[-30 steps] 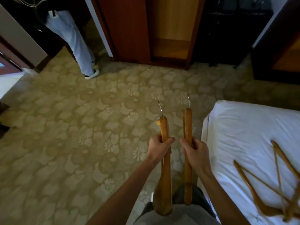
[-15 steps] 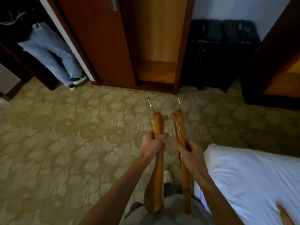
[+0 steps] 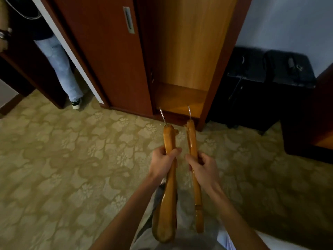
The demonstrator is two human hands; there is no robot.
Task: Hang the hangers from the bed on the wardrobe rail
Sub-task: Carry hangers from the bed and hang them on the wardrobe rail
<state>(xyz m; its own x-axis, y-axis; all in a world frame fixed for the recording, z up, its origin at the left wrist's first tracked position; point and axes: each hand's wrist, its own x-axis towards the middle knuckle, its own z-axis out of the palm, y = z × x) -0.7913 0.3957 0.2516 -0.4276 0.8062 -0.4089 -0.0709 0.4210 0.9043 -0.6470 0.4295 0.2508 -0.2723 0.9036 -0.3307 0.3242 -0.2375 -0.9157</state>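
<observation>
Across the patterned carpet [image 3: 54, 168] the open wardrobe [image 3: 182, 69] stands straight ahead of you — your left hand [image 3: 163, 164] and right hand [image 3: 202, 167] each wrapped tight around a wooden hanger [image 3: 168, 195], long axes pointing at it, hooks [image 3: 162, 115] leading — rail out of view.

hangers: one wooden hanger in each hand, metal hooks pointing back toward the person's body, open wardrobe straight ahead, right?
Not quite. The head view shows the left hand and right hand each gripping a wooden hanger, open wardrobe straight ahead, but the metal hooks point away from the body, toward the wardrobe.
</observation>
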